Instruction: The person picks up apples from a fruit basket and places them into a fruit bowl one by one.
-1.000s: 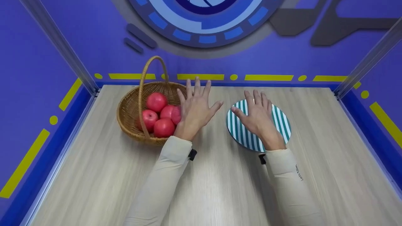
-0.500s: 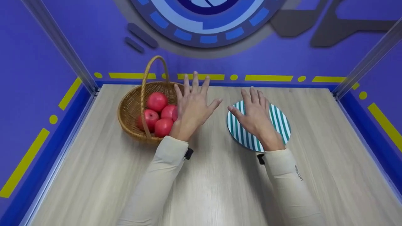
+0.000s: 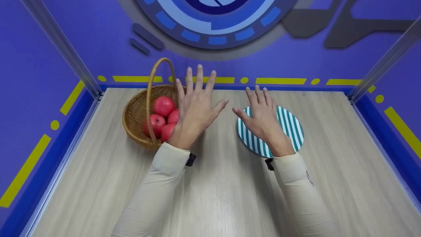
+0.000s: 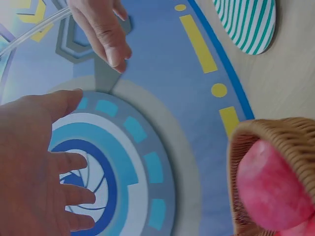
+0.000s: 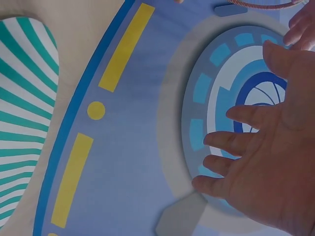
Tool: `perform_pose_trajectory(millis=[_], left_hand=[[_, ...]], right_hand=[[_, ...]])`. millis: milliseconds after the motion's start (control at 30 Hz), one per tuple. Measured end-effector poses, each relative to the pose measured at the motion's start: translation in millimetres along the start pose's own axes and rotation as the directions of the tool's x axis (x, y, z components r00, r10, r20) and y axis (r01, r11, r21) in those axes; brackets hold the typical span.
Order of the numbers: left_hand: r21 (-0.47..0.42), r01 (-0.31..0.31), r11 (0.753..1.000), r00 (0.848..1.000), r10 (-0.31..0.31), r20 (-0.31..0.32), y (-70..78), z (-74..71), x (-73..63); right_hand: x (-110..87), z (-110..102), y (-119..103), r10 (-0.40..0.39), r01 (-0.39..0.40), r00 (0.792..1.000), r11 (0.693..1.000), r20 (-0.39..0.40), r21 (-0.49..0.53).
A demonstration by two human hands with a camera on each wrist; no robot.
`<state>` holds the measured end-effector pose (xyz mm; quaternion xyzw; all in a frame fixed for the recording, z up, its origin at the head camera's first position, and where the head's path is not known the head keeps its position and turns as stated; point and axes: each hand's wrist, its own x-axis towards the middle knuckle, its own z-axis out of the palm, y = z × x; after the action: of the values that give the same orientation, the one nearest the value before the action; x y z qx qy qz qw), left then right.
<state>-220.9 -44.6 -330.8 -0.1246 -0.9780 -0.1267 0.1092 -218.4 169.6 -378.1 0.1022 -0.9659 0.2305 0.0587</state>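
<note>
My left hand [image 3: 196, 107], fingers spread and straight, hovers over the right side of a wicker basket [image 3: 131, 113] with a tall arched handle. Several red apples [image 3: 164, 105] lie in the basket, some partly hidden behind the hand. To the right, my right hand [image 3: 263, 120] hangs over a round board [image 3: 291, 126] with green and white stripes, its fingers straight and thumb out. Neither hand holds anything. The left wrist view shows the basket's rim and a large apple [image 4: 270, 184] below the open palm. In the right wrist view the striped board [image 5: 24, 113] lies at the left edge.
Both things stand on a light wood-grain table [image 3: 217, 184]. A blue printed wall [image 3: 263, 62] with yellow dashes closes off the back, and similar panels rise on the left and right. Metal posts [image 3: 65, 49] stand at the corners.
Both hands have risen and shifted a little to the left, the left hand covering more of the apples. The basket and striped board have stayed in place.
</note>
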Motion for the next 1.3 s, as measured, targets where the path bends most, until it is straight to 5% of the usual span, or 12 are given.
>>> perform_pose_trajectory(millis=[467,833,1300], left_hand=[[-0.006,-0.050,0.999,0.979,0.047,-0.197,-15.3,-36.1,-10.4],[-0.097,-0.014,0.995,0.964,-0.012,-0.267,-44.9,-53.6,-22.8],[-0.254,-0.029,0.967,0.894,-0.088,-0.438,-77.2,-62.4,-35.5]], right_hand=[[1.1,0.8,-8.6,-0.060,0.061,0.998,0.996,-0.006,0.071],[7.6,10.5,-16.1,-0.062,0.057,0.997,0.992,0.043,0.113],[15.7,24.8,-22.8,-0.081,0.064,0.994,0.978,0.077,0.198]])
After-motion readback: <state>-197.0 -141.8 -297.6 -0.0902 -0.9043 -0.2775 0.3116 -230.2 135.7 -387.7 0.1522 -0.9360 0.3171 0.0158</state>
